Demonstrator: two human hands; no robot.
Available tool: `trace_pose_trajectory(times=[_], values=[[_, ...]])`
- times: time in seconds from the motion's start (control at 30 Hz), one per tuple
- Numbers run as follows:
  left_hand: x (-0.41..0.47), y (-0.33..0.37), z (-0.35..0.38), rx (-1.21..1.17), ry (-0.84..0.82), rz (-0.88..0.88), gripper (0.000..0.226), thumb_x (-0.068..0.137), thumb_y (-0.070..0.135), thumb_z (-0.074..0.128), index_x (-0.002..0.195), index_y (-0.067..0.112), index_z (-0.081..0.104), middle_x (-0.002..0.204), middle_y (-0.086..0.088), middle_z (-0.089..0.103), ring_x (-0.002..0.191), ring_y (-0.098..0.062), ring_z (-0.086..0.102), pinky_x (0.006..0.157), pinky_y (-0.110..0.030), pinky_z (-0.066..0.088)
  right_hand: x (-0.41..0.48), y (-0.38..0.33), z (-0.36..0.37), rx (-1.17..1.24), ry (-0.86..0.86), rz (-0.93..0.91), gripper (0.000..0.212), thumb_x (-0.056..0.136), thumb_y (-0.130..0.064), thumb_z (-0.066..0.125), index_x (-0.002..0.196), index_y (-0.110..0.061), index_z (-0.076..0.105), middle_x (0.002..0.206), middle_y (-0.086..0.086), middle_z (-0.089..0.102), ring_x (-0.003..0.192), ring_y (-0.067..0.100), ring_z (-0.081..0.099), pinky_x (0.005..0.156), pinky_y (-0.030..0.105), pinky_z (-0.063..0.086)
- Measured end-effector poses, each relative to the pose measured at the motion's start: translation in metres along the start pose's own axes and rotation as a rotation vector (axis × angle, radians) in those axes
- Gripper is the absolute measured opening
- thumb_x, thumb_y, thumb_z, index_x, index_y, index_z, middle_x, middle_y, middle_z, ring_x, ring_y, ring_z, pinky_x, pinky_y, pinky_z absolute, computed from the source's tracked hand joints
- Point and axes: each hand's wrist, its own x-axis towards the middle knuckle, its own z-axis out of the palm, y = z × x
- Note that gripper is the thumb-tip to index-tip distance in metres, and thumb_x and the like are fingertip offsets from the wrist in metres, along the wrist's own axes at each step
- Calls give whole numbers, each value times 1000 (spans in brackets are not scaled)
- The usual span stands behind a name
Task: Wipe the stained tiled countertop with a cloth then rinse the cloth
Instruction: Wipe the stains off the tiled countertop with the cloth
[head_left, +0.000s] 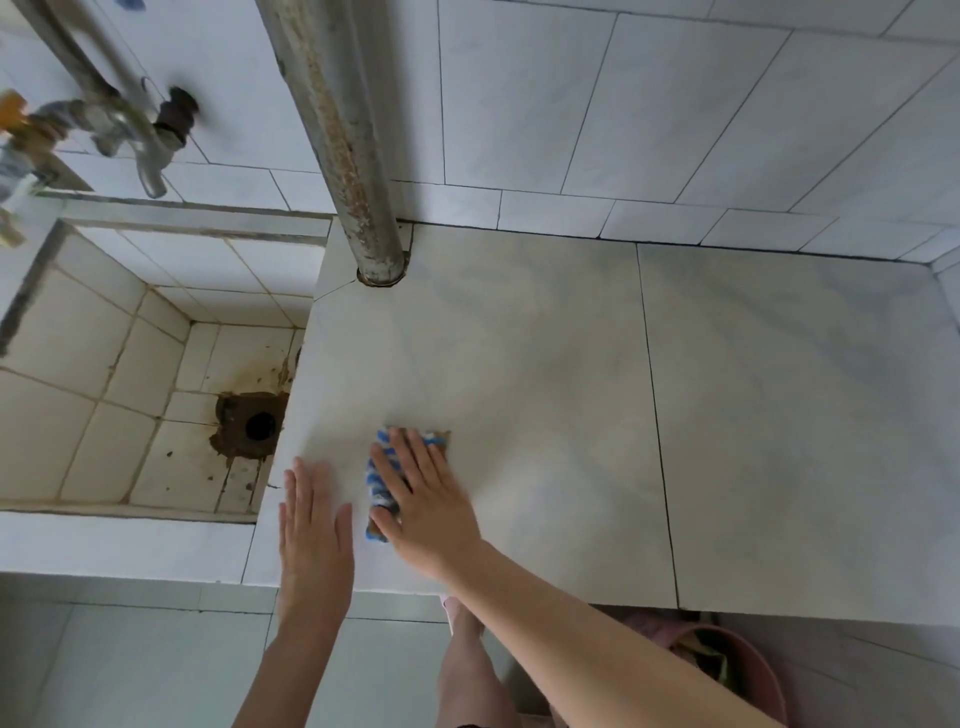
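1. Head view: your right hand (428, 501) lies flat on the blue-and-white striped cloth (378, 480). Its fingers are straight and slightly spread, pressing the cloth onto the tiled countertop (545, 364) near its front edge.
2. Your left hand (314, 525) rests palm-down on the bare tile just beside the cloth, fingers straight and close together, holding nothing.
3. To your left, the tiled sink (104, 364) sits lower than the counter, with brown stains around its drain (260, 425). A blurred tap (130, 130) hangs above it.
4. A rusty pipe (343, 130) meets the countertop at its back left corner.
5. A pink bucket (737, 660) shows below the counter's front edge.
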Motion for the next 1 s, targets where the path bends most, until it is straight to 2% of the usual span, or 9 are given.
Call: trace_pose_trajectory(times=[0.13, 0.2, 0.3, 0.5, 0.57, 0.63, 0.73, 0.87, 1.0], values=[[11, 7, 1, -33, -17, 19, 58, 97, 26, 34, 147, 11, 11, 156, -1, 2, 140, -6, -7, 116, -30, 3, 25, 18, 2, 43, 93, -42, 55, 92, -45, 37, 139, -18, 46, 147, 9, 40, 140, 21, 30, 113, 36, 24], [14, 11, 3, -12, -26, 38, 59, 95, 32, 30, 147, 11, 12, 156, -3, 2, 141, -8, -7, 117, -31, 3, 32, 33, 2, 45, 162, -32, 48, 99, -44, 32, 133, -18, 53, 146, 11, 42, 138, 27, 35, 112, 40, 28], [17, 14, 7, 20, -22, 86, 60, 93, 35, 24, 147, 10, 15, 156, -7, 6, 143, -14, -3, 116, -33, 2, 30, 83, -1, -112, 182, -8, 40, 103, -32, 30, 115, -13, 63, 147, 15, 39, 139, 40, 26, 112, 52, 25], [22, 14, 9, 54, -34, 91, 61, 93, 35, 20, 147, 9, 14, 156, -6, 4, 143, -15, -3, 117, -34, 1, -26, 184, -42, -312, 176, 282, 13, 89, -17, 37, 99, -13, 45, 147, 25, 33, 135, 51, 26, 107, 60, 26], [21, 14, 8, 31, -40, 98, 60, 93, 36, 20, 147, 10, 11, 155, -2, 2, 143, -12, -4, 117, -33, 1, -37, 182, -43, -303, 156, 391, 18, 86, -15, 44, 103, -10, 47, 148, 28, 29, 136, 52, 20, 109, 61, 21], [21, 13, 4, -32, -41, 68, 59, 94, 36, 20, 147, 14, 8, 155, 4, -1, 143, -7, -6, 117, -32, 2, -34, 164, -33, -280, 154, 412, 30, 94, -16, 35, 116, -4, 51, 150, 29, 24, 138, 52, 14, 110, 62, 17], [21, 7, 0, -31, -22, 40, 58, 94, 32, 23, 147, 15, 5, 154, 4, -2, 143, -7, -7, 117, -30, -1, -17, 116, -14, -166, 141, 192, 49, 102, -23, 21, 140, 2, 38, 151, 24, 22, 141, 46, 14, 108, 57, 25], [22, -5, -1, 61, -43, 26, 64, 93, 34, 29, 147, 9, 7, 156, -3, 1, 143, -11, -6, 117, -33, 3, 19, 55, -3, -36, 120, -168, 49, 102, -29, 23, 145, -9, 32, 152, 14, 28, 142, 33, 21, 113, 45, 24], [17, -13, -2, 75, -59, 42, 72, 94, 50, 32, 148, 11, 4, 156, -1, 2, 143, -8, -6, 116, -26, 0, 59, 34, 8, -49, 115, -414, 44, 104, -26, 27, 143, -9, 36, 150, 14, 33, 142, 33, 24, 113, 48, 26]])
